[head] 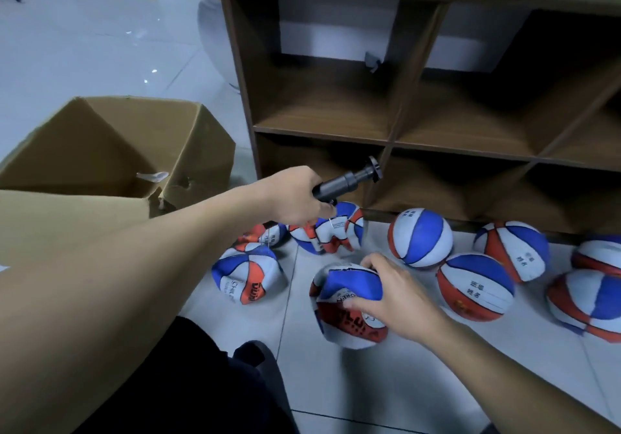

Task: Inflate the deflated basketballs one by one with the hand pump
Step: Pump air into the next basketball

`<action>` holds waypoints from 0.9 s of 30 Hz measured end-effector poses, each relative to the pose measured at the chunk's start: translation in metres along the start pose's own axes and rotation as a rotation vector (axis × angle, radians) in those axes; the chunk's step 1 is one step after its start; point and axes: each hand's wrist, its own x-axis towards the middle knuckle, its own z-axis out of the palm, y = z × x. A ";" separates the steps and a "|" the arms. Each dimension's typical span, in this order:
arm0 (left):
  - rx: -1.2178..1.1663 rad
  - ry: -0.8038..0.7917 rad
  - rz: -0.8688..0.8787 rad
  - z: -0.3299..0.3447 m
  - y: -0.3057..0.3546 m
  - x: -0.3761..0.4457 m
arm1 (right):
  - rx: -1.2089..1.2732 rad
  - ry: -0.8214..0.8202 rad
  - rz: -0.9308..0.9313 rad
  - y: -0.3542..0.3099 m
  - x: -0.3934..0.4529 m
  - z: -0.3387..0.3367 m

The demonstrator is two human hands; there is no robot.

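While our left hand (295,198) fingers wrap the black hand pump (342,183) above the tiled floor (386,393), our right hand (396,296) fingers grip a deflated basketball (346,302) lying there.

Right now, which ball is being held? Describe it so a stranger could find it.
Start at the brown cubby shelf and drop to the tiled floor in front. Nearest the camera lies a crumpled, deflated basketball. It alone has the right hand gripping it; the balls to its right are round.

Pump (339,185) needle end buried inside left hand (295,195); rightmost basketball (601,252) cropped by frame edge.
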 end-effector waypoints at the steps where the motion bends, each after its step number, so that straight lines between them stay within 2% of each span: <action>1: -0.020 -0.019 0.020 0.005 0.008 0.000 | 0.023 0.030 -0.002 0.000 -0.012 -0.010; 8: -0.147 -0.167 0.082 0.044 0.058 -0.013 | 0.143 0.285 0.057 -0.003 -0.072 -0.018; 12: -0.140 -0.160 0.103 0.060 0.069 -0.019 | 0.211 0.386 0.045 -0.002 -0.078 -0.022; 16: -0.096 -0.161 0.101 0.065 0.068 -0.022 | 0.186 0.418 -0.007 0.003 -0.077 -0.025; 27: -0.145 -0.186 0.078 0.070 0.065 -0.022 | 0.254 0.505 0.037 0.001 -0.071 -0.018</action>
